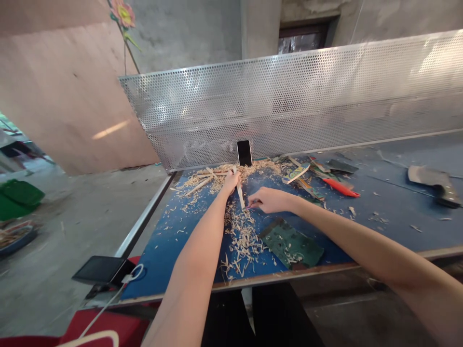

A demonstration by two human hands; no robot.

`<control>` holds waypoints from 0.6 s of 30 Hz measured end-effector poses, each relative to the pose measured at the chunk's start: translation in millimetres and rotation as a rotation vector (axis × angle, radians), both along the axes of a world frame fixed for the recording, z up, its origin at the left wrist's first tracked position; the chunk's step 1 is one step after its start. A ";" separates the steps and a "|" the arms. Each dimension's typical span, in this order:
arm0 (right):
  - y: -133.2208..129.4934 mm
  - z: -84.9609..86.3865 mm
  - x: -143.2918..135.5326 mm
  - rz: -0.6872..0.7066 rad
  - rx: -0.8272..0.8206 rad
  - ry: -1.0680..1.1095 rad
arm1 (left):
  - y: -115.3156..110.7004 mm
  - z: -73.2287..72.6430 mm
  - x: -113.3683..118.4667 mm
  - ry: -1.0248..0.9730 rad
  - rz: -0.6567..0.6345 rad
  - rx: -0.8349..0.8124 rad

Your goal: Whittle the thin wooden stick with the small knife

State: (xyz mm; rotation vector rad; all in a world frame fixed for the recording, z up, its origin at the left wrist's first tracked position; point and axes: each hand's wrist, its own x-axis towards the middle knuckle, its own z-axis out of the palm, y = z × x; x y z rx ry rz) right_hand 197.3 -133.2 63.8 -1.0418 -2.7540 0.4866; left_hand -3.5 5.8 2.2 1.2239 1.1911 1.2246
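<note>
My left hand (232, 182) is closed round the upper part of a pale wooden strip (240, 193), which slants down toward me over the blue tabletop (162, 260). Beside the strip's lower end, my right hand (266, 199) is closed on a small purple-handled tool (252, 206), whose tip touches or nearly touches the wood. Curled wood shavings (246, 241) lie below the strip and in a heap behind my left hand. A dark green sheet (291, 243) lies near the front edge, to the right of the shavings.
A phone (244, 153) leans against a perforated metal panel (224, 106) at the back. To the right are a red-handled tool (342, 188), a patterned piece (295, 173) and a curved grey piece (434, 183). A black device (101, 270) with a white cable sits at the left corner.
</note>
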 end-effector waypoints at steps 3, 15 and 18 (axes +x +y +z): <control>0.3 -2.9 5.1 0.000 0.039 0.018 | -1.8 1.1 0.1 -0.018 0.009 -0.006; 12.2 -24.9 -10.0 -0.331 0.238 -0.059 | 1.7 0.8 4.1 0.070 0.061 0.026; 16.0 -29.2 -11.1 -0.318 0.202 0.001 | 4.4 -2.5 3.6 0.115 0.066 0.019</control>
